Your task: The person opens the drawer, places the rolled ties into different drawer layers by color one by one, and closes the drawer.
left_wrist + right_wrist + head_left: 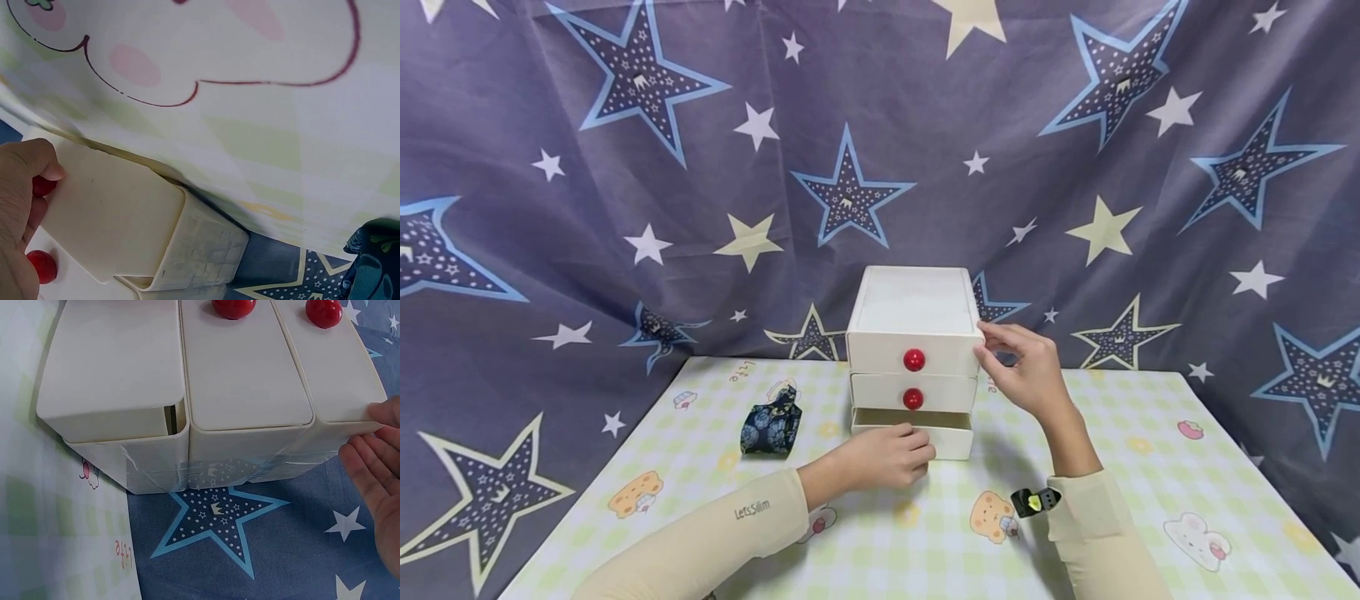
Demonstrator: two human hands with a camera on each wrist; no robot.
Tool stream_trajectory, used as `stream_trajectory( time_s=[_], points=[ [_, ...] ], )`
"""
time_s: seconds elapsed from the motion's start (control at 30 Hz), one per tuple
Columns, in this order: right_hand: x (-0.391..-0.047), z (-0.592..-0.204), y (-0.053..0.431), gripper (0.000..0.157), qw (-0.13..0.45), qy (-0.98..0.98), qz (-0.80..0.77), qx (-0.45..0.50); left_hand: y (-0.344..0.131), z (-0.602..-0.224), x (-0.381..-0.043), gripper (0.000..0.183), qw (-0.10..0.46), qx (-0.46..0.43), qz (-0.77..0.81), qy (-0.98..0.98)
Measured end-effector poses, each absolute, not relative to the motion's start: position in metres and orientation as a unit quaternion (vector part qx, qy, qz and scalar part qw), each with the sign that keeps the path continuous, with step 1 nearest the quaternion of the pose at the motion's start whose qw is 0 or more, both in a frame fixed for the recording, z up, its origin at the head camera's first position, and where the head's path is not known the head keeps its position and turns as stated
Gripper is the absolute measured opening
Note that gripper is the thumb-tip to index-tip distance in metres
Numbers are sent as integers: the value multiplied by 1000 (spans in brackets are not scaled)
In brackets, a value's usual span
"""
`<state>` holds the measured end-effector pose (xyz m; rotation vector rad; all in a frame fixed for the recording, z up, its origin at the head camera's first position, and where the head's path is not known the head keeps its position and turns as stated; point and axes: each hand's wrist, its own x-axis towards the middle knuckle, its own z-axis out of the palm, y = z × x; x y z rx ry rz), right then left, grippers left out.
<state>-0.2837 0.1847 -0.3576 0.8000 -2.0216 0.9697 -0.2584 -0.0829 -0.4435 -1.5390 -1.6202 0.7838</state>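
Note:
A small white cabinet (917, 302) with three stacked drawers stands at the back of the table. Its bottom drawer (955, 443) is pulled partly out; the upper two are closed. My left hand (883, 456) is at the front of that drawer. In the left wrist view its thumb and fingers pinch the red knob (44, 187), mostly hidden by the hand. My right hand (1022, 367) holds the cabinet's upper right front corner. In the right wrist view, its thumb (384, 412) lies on the top drawer's front, with the fingers along the side.
A dark blue flowered fabric item (771, 427) sits on the table left of the cabinet. Beside the right sleeve is a small black and yellow object (1036, 502); whether it is attached I cannot tell. A star-patterned curtain (917, 100) hangs behind the checked tablecloth (1120, 492).

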Motion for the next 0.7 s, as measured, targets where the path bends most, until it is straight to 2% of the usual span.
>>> stream_trajectory(
  time_s=[0.03,0.1,0.27,0.7],
  points=[
    [-284,-358,185,34,371,-789,378,312,-83,-444,-258,47,380,-603,305,-631],
    [-284,-358,185,34,370,-789,379,311,-83,-444,-257,45,380,-604,303,-631],
    [-284,-358,185,34,369,-789,380,311,-82,-445,-255,20,372,-601,304,-639],
    [-285,-358,185,34,369,-789,382,311,-83,-444,-250,19,365,-599,317,-638]
  ],
)
